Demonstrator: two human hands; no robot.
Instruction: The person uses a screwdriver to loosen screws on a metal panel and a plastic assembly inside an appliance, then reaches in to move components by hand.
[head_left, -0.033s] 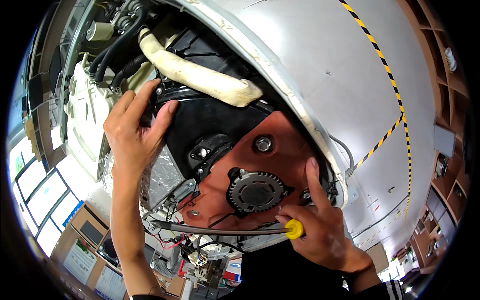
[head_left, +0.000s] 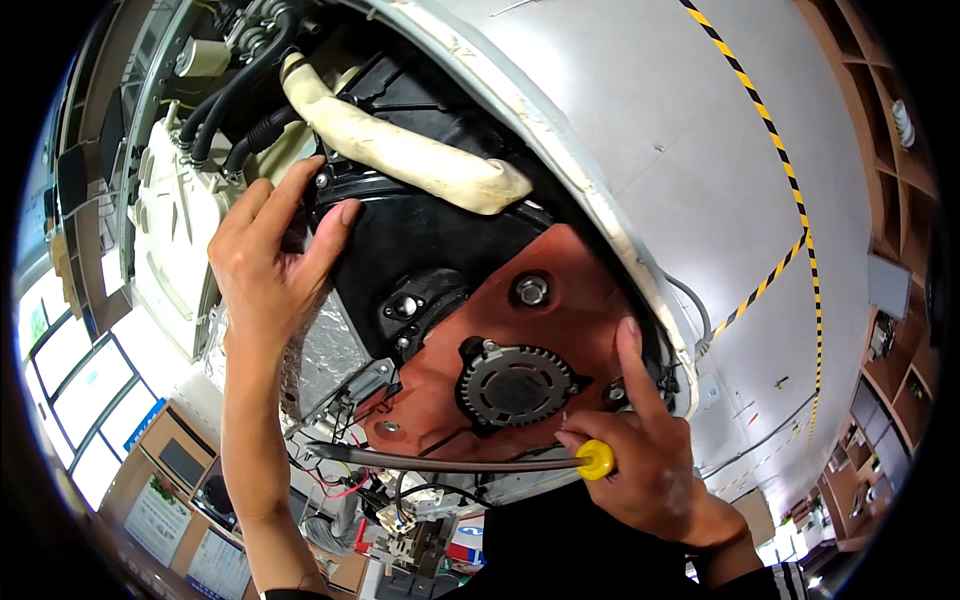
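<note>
Yellow-ended screwdriver (head_left: 450, 464) is pointing nine o'clock, right hand (head_left: 645, 460) gripping; half-open left hand (head_left: 265, 260) likely bracing black casing (head_left: 440, 235); next move probably needing aiming.

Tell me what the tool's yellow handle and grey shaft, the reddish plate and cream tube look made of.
Yellow handle: smooth, bright, probably plastic. Grey shaft: likely metal, by its sheen. Reddish plate: evenly matte, perhaps painted metal or plastic. Cream tube: dull and creased, maybe foam.

Grey floor (head_left: 640, 110) spreading at right, black-and-yellow tape (head_left: 768, 120) running far to near, one strip (head_left: 757, 287) branching left, small dark piece (head_left: 781, 382) lying nearer.
</note>
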